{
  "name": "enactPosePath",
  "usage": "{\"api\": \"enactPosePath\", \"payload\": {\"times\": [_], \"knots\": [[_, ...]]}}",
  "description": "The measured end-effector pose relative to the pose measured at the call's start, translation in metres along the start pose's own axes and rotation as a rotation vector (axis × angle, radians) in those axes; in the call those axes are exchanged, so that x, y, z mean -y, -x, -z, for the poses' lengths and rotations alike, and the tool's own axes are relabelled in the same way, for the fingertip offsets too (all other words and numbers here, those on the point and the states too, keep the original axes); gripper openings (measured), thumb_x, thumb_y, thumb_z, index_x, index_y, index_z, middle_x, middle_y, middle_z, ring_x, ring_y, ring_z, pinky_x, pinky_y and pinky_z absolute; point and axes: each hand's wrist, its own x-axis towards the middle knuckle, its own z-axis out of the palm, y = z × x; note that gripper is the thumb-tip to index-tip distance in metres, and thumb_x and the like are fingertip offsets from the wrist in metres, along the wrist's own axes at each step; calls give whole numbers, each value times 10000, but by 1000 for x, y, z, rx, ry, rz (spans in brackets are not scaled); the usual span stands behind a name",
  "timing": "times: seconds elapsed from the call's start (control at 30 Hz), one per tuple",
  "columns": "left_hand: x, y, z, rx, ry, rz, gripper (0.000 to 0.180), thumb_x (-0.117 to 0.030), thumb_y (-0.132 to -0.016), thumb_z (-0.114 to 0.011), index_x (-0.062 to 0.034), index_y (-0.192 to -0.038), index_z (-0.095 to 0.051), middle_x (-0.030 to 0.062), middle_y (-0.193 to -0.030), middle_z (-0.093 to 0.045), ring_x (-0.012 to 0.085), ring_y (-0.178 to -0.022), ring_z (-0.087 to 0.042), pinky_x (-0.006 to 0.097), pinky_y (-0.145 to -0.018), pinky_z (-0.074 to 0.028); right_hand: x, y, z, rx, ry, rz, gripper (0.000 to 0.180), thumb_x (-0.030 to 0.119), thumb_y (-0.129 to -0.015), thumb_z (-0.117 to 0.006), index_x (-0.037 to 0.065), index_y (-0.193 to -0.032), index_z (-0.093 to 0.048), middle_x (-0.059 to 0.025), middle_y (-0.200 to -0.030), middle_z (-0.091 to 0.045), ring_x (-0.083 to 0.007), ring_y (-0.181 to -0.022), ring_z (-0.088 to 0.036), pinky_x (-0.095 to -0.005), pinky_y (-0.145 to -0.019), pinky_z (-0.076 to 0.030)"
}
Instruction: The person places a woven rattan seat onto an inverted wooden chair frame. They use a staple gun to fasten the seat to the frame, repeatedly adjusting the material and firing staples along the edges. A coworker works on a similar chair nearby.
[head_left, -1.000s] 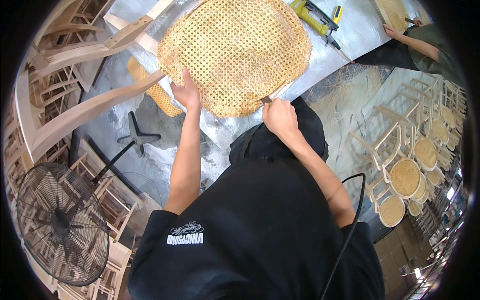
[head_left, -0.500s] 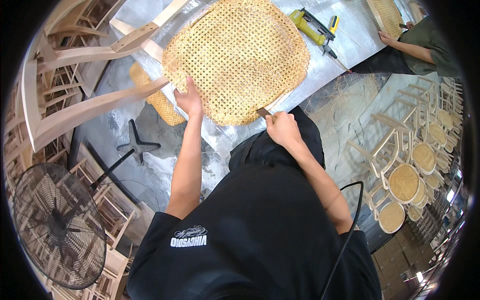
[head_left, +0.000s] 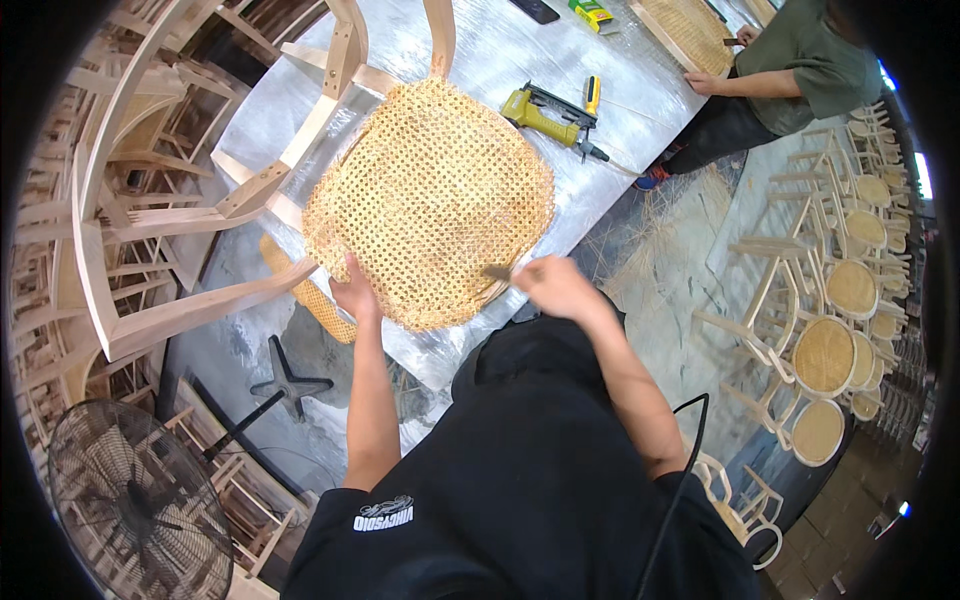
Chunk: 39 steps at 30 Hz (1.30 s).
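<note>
A chair with a woven cane seat [head_left: 440,190] lies on the plastic-covered table, its pale wooden frame [head_left: 200,312] reaching off to the left. My left hand [head_left: 357,292] holds the seat's near left edge, thumb on top and fingers mostly hidden. In my right hand [head_left: 560,287] is a flat, dark-bladed tool [head_left: 496,271], slightly blurred. Its tip lies over the cane close to the near right edge, where the weave looks lifted. The handle is hidden in my closed fingers.
Behind the seat lie a green nail gun [head_left: 540,117] with a hose and a yellow-black cutter [head_left: 593,95]. A co-worker [head_left: 790,90] handles another cane panel [head_left: 690,35] at the far right. A black fan [head_left: 140,505] stands left; chairs [head_left: 825,357] line the right.
My view has shifted, so the table sits lower in it. The tool in my right hand has moved from the seat's near rim inward over the cane. My left hand still holds the edge.
</note>
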Motion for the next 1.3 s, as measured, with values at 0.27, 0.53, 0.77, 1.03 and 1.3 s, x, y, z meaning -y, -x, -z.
{"api": "enactPosePath", "payload": {"times": [0.27,0.53,0.77,1.03,1.3], "knots": [[-30,15,-10,173,196,-54,655,-388,-961,-700,80,-1376,-508,192,-1290,-642,292,-1130,-638,391,-968,-494,-100,-85,116,-1083,-290,94,342,275,-945,-663,-6,-1138,-679,-207,-966,-733,-308,-954,-718,-398,-844,-528],[-53,28,14,9,-114,-22,670,-461,-945,-686,60,-1334,-527,205,-1250,-655,324,-1129,-637,406,-963,-484,-93,-186,131,-457,-17,538,420,266,-932,-678,30,-1268,-589,-249,-1143,-690,-429,-1062,-658,-463,-922,-508],[-64,104,-30,-259,-684,-425,548,-281,-913,-667,34,-1330,-501,248,-1295,-582,422,-1189,-552,526,-1014,-407,-117,-191,129,-332,424,581,346,196,-870,-712,12,-1140,-599,-230,-1128,-586,-443,-1045,-574,-511,-898,-469],[-105,155,-132,76,-663,-522,523,-281,-975,-569,-65,-1442,-479,181,-1507,-433,374,-1413,-384,537,-1153,-303,-80,-226,158,-512,522,736,349,125,-858,-716,-2,-1149,-573,-203,-1095,-576,-395,-1061,-570,-484,-911,-468],[-121,139,-141,162,-729,-414,520,-348,-1027,-496,-75,-1466,-442,184,-1521,-398,398,-1401,-372,569,-1139,-309,-47,-285,156,-230,515,520,610,205,-854,-783,-28,-1280,-414,-305,-1046,-660,-493,-968,-645,-551,-823,-510]]}}
